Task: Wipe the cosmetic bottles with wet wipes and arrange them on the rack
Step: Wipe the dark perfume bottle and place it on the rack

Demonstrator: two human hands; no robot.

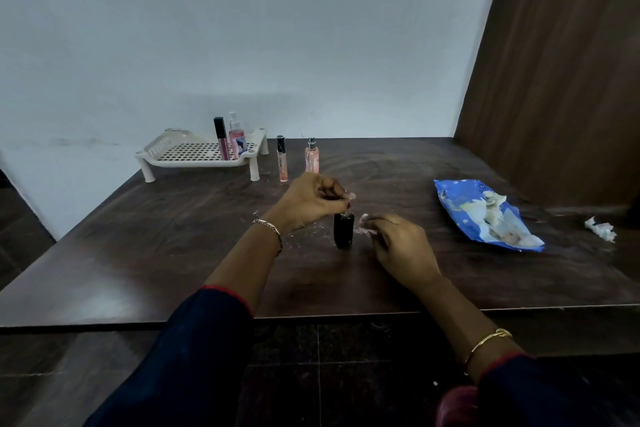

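Pinching the top of the bottle (344, 231) from above, the left hand (311, 199) keeps it upright on the table (173, 236) — a hold that seems meant to steady it and leave its dark sides free for wiping. Curled fingers of the right hand (403, 248) clutch a small wipe (364, 219), bunched at the fingertips, at the bottle's 3 o'clock and just beside its shoulder. Whether wipe and bottle touch I cannot tell.

Left wrist is arched high, knuckles up, fingers pointing down onto the cap, and the forearm comes in from 7 o'clock. Right hand lies low, palm down close to the table, with its forearm coming from 5 o'clock.

From the bottle, the rack (187, 151) sits at 10 o'clock by the wall, with a gloss (221, 139) and a spray (236, 136) upright at its right end, so those two are probably finished. At 11 o'clock a tube (282, 159) and a perfume (311, 157) stand on the table between rack and bottle, likely waiting their turn. A blue pack (485, 215) lies open at 3 o'clock, well apart but on the right hand's side — handy for a fresh sheet. A crumpled scrap (601, 229) lies farther out the same way.
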